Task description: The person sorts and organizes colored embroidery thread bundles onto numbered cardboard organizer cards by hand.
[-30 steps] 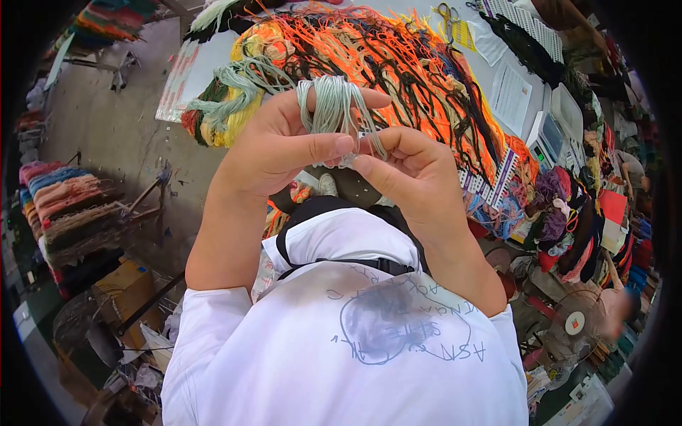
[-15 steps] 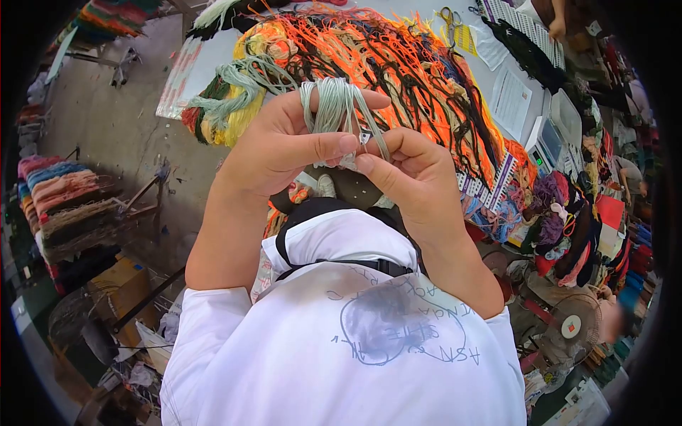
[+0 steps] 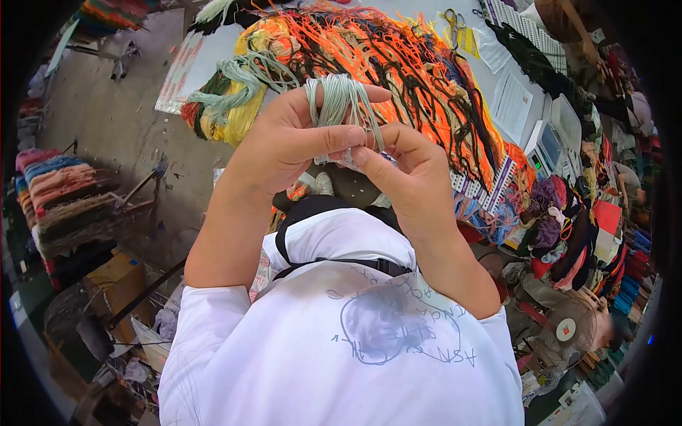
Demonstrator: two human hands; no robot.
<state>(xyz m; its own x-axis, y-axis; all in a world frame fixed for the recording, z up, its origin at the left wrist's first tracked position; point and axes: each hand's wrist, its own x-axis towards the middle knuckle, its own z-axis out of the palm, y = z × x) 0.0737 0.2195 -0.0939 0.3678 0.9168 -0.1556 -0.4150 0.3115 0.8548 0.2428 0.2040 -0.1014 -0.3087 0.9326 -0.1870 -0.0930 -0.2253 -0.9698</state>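
A skein of pale grey-green thread (image 3: pixel 339 99) is looped over the index finger of my left hand (image 3: pixel 284 142), its strands hanging down past the thumb. The left thumb presses against the strands from below. My right hand (image 3: pixel 408 163) meets it, with thumb and index finger pinched together at the right side of the skein. What lies between these fingertips is too small to make out clearly. Behind both hands, a thick heap of orange, black and yellow yarn (image 3: pixel 398 71) covers the table. More grey-green thread (image 3: pixel 245 89) lies at the heap's left end.
Scissors (image 3: pixel 450 23) and a printed sheet (image 3: pixel 511 99) lie on the table (image 3: pixel 213 50). A digital scale (image 3: pixel 545 145) stands at its right edge. Hanging yarn skeins (image 3: pixel 60 188) are on a rack at left. A fan (image 3: pixel 566 329) is at lower right.
The small white tag seen between the fingertips is now mostly hidden. My right fingers have shifted slightly left, closer to the left thumb. The skein stays looped on my left hand.
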